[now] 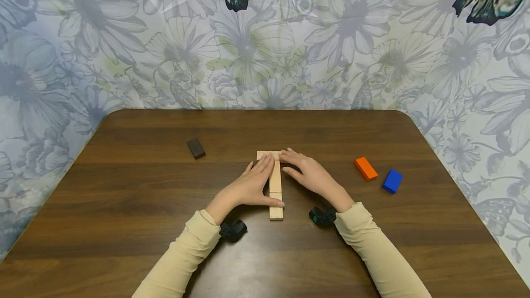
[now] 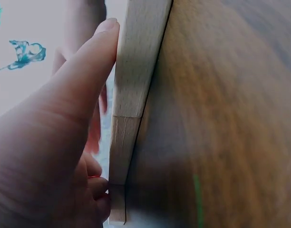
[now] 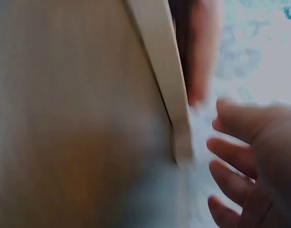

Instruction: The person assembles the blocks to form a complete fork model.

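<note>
- On the brown table (image 1: 124,197) we see light wooden blocks in a T form: the near block (image 1: 276,214) and the middle block (image 1: 275,181) end to end, the cross block (image 1: 262,155) over their far end.
- We think they lie so close, with seams touching, to make one straight line.
- The left hand (image 1: 248,188) is wide between thumb and fingers; its thumb lies across the near block, its straight fingers reach the cross block. It seems to steady both ends.
- The right hand (image 1: 309,174) has loose, slightly bent fingers, apart, and pinches nothing. Its fingertips are at the right end of the cross block; we cannot tell if they touch.
</note>
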Demonstrator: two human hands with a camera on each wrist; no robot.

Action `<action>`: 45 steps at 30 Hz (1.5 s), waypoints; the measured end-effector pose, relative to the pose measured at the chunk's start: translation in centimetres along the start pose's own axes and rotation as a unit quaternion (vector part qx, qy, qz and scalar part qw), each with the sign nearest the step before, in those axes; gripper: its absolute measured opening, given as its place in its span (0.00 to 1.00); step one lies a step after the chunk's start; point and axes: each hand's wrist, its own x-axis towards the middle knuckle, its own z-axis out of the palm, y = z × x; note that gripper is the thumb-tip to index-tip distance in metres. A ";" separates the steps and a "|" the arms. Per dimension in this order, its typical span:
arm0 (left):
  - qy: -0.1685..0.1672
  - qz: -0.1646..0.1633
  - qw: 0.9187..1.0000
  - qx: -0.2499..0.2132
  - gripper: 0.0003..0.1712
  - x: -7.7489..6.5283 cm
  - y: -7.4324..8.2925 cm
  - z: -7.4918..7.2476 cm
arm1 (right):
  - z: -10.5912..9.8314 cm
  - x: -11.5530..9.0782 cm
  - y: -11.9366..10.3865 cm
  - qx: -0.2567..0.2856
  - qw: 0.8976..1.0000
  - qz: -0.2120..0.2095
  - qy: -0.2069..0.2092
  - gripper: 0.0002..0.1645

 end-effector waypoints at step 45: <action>-0.009 -0.011 0.999 0.029 0.68 0.0 0.1 -0.1 | -11.1 -11.7 11.3 0.057 0.980 0.172 -0.086 0.45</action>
